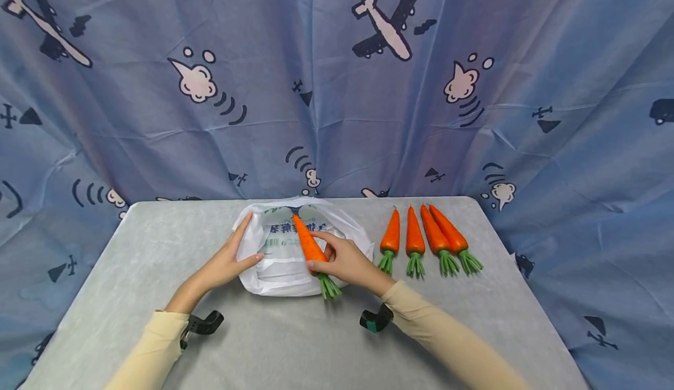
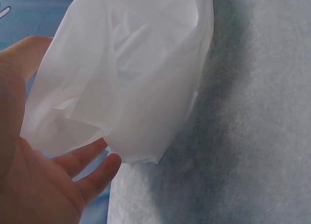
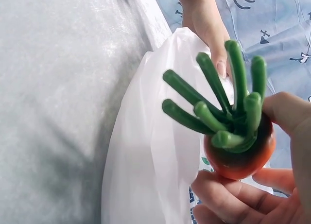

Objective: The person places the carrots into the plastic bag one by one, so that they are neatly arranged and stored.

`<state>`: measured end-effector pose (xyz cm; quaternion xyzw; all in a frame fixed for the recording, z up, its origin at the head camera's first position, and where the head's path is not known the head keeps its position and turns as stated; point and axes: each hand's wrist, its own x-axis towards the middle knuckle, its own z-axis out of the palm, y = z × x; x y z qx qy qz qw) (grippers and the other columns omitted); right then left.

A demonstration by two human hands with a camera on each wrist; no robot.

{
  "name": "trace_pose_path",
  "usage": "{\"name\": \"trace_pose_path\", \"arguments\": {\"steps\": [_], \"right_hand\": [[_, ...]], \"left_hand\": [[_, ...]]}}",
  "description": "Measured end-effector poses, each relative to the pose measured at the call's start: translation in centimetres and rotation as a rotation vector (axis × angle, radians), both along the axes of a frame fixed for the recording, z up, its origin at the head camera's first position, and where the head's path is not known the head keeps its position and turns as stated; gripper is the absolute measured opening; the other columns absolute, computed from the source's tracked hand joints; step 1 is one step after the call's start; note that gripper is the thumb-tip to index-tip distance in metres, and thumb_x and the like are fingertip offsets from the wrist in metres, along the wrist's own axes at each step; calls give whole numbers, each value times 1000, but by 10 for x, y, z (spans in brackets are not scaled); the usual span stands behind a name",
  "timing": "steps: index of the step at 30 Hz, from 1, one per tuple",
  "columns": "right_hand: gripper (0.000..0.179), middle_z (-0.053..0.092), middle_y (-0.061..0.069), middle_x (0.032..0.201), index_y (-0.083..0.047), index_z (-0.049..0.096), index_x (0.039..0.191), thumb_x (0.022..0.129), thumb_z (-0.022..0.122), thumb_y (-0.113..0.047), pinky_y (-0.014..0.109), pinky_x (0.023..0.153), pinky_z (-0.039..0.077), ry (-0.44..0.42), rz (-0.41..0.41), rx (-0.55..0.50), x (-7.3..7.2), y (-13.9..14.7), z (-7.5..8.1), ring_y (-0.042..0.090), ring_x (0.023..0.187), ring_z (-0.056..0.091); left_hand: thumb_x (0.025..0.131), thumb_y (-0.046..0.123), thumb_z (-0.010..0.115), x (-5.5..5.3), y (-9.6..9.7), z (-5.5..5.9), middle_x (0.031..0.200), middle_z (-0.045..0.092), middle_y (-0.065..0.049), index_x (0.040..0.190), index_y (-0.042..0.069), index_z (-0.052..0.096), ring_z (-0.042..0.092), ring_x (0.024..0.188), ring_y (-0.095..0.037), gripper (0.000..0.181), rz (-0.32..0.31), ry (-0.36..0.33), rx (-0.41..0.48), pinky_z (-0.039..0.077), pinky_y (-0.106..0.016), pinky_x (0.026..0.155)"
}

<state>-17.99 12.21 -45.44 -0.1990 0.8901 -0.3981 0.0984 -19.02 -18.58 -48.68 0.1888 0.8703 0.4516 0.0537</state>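
Observation:
A white plastic bag [image 1: 279, 276] with printing on it lies in the middle of the table, its mouth spread toward me. My left hand [image 1: 231, 255] holds the bag's left rim, thumb and forefinger spread wide; up close, fingertips [image 2: 114, 163] touch the thin film [image 2: 141, 97]. In my right hand [image 1: 344, 258], an orange carrot [image 1: 310, 244] is pinched between thumb and fingers near its green stem end. Its tip points away from me over the bag's mouth. The right wrist view shows the carrot's cut green stems [image 3: 238, 97] facing the camera, beside the bag [image 3: 150, 141].
Right of the bag, several more carrots [image 1: 415, 238] lie in a row, tips toward the back; the two rightmost [image 1: 447, 232] touch. The grey-white table [image 1: 295, 343] ends against a blue curtain [image 1: 274, 86] printed with planes. Black wrist devices [image 1: 376, 318] sit near both cuffs.

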Motion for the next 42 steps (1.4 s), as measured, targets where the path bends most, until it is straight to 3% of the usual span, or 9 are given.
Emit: {"name": "trace_pose_path", "arguments": {"steps": [24, 42], "right_hand": [[64, 52, -3, 68, -20, 54, 141, 85, 74, -42, 20, 52, 34, -32, -40, -8, -19, -35, -11, 8, 58, 44], [66, 56, -2, 66, -18, 53, 142, 86, 73, -46, 21, 48, 38, -70, -44, -15, -32, -50, -19, 10, 51, 50]], "left_hand": [[93, 29, 68, 1, 2, -1, 167, 6, -20, 161, 24, -1, 15, 151, -46, 97, -14, 5, -7, 21, -67, 117], [93, 31, 68, 3, 5, 0, 168, 4, -18, 160, 27, -3, 15, 151, -45, 98, -21, -17, -3, 22, -67, 117]]}}
